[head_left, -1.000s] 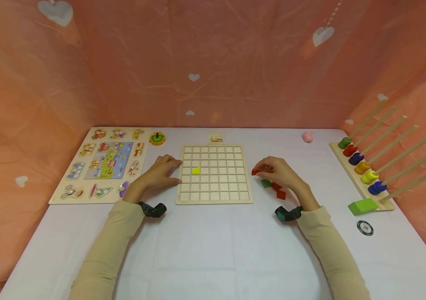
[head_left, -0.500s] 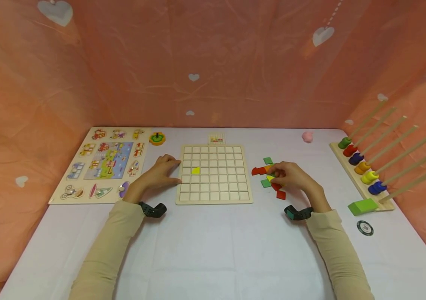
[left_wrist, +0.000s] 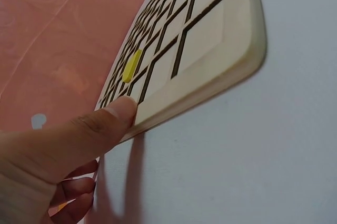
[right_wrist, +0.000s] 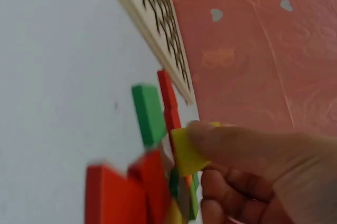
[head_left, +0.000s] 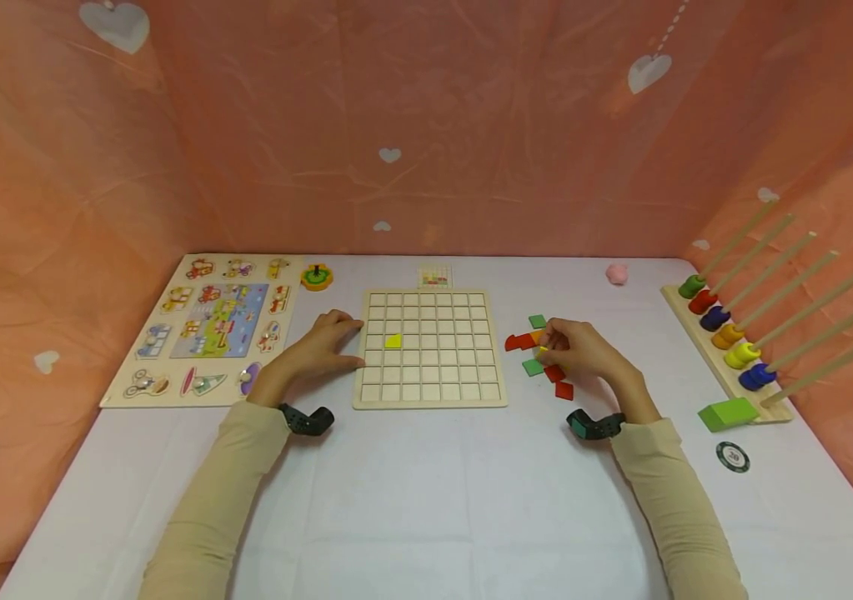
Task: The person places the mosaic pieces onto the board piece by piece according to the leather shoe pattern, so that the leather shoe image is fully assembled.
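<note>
A wooden grid board (head_left: 429, 347) lies at the table's centre with one yellow tile (head_left: 393, 340) in a cell of its left part. My left hand (head_left: 321, 343) rests against the board's left edge, the thumb (left_wrist: 113, 118) pressed to the rim (left_wrist: 210, 84). Right of the board lies a loose heap of red (head_left: 519, 342) and green tiles (head_left: 532, 367). Over that heap my right hand (head_left: 576, 350) pinches a yellow tile (right_wrist: 184, 153) between thumb and fingers, lifted just above the red and green tiles (right_wrist: 150, 113).
A picture peg puzzle (head_left: 208, 329) lies at the left. A rack of wooden rods with coloured rings (head_left: 730, 337) runs along the right edge, with a green block (head_left: 728, 413) and a round chip (head_left: 730, 456) before it. A small toy (head_left: 316, 276), a card (head_left: 434, 276) and a pink thing (head_left: 616, 273) sit at the back.
My right hand drew back to the right over the tile heap, uncovering red and green tiles, and took up a yellow tile. The left hand stayed at the board's edge.
</note>
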`<state>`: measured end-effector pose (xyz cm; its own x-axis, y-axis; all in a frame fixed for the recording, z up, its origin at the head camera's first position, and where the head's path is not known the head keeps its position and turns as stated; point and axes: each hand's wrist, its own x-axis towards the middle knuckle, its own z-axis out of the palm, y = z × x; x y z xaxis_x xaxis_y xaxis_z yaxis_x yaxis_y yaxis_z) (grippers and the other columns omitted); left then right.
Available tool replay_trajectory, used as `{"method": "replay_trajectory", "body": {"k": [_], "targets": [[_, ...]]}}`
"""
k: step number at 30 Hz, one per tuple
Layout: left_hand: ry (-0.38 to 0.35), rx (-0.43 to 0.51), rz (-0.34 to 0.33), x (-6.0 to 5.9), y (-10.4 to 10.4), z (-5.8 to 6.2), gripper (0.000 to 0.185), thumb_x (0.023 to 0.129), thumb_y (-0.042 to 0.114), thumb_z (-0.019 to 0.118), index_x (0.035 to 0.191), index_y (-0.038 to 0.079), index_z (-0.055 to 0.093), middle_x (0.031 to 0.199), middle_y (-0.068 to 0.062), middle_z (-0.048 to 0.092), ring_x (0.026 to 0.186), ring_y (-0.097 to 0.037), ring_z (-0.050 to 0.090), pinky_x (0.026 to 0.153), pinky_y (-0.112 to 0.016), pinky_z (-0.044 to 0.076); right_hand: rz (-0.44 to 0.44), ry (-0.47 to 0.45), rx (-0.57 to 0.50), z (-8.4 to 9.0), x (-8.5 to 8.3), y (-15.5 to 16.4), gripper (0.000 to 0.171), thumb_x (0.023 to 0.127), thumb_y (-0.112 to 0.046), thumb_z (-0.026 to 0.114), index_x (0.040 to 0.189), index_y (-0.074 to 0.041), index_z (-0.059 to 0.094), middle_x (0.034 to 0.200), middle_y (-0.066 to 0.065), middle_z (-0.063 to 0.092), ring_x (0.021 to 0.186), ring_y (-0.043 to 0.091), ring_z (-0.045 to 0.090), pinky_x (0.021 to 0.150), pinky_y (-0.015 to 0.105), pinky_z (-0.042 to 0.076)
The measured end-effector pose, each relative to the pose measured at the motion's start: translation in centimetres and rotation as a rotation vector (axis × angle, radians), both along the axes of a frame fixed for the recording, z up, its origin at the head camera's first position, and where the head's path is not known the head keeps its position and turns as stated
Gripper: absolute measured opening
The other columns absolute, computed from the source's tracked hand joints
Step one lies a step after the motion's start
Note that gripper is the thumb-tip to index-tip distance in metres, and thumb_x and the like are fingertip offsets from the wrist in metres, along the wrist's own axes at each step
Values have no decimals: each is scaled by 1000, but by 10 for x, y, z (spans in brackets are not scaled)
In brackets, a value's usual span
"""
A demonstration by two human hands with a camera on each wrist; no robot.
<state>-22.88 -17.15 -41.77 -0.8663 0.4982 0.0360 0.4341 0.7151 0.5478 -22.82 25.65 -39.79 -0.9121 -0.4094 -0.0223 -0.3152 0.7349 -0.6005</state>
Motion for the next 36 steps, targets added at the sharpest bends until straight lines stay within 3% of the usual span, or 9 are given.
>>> {"method": "replay_trajectory", "body": {"k": [8,18,25,36], "targets": [[-3,1,2,-1,-1,-2,69,79,23,74,133,-9,44,124,-25,42,115,-37,37,100,-50,30,10,62,-161,3,-9,-38,14,86,-6,64,99,-3,64,86,8,62,78,20,58,73,27,49],[-1,-10,6,2,0,0,69,80,23,73,133,-9,43,126,-25,42,116,-38,36,101,-51,29,101,96,-307,-11,-20,-113,13,86,-5,63,99,-4,65,83,7,63,73,17,58,69,27,48],[-21,2,18,1,0,-2,70,81,25,73,135,-7,42,127,-23,41,116,-37,35,101,-51,29,113,130,-319,-23,-26,-142,14,86,-6,65,99,-1,64,82,8,64,71,15,58,67,25,48],[1,5,-1,2,-2,-2,68,81,22,73,134,-7,43,126,-24,42,115,-38,35,100,-51,29,52,151,-244,-30,-25,-154,8,84,-10,68,90,-6,72,83,4,64,74,13,55,67,24,45]]}}
